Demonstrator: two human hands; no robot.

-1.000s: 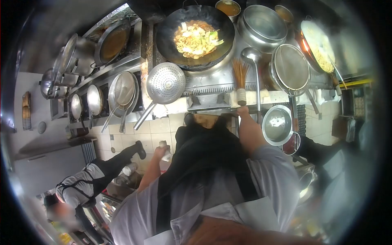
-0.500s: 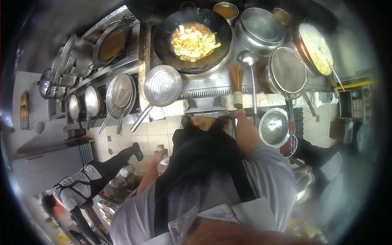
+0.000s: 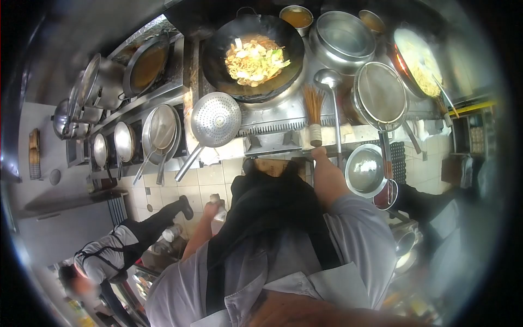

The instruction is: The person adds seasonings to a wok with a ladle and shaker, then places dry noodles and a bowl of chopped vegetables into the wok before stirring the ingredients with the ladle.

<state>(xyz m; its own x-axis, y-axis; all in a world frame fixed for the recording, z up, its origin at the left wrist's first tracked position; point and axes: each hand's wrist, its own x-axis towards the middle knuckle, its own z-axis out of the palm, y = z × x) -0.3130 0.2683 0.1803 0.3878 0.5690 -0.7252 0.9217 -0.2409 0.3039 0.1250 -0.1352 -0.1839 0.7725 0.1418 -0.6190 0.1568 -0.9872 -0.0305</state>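
My left hand (image 3: 209, 209) hangs low beside my dark apron, closed round a crumpled whitish cloth (image 3: 219, 211). My right hand (image 3: 322, 158) is at the stove's front edge, just below the handle of a bamboo wok brush (image 3: 314, 111); its fingers are mostly hidden. To the right of that hand lies a ladle (image 3: 335, 103), its long handle pointing toward me. Ahead, a black wok (image 3: 218, 76) on the stove contains noodles with egg and cabbage (image 3: 255, 62). A perforated skimmer (image 3: 216, 120) rests left of the brush.
A mesh strainer (image 3: 380, 95) lies across a pot at right, near a wok of pale noodles (image 3: 422, 60). A metal basin (image 3: 365, 170) stands below it. Pans (image 3: 124, 141) line the left side. A co-worker (image 3: 111, 250) bends at lower left; another person's dark-clothed leg shows at right.
The view has shifted slightly, so the stove items sit a little lower and further left. Both of my hands keep nearly the same positions.
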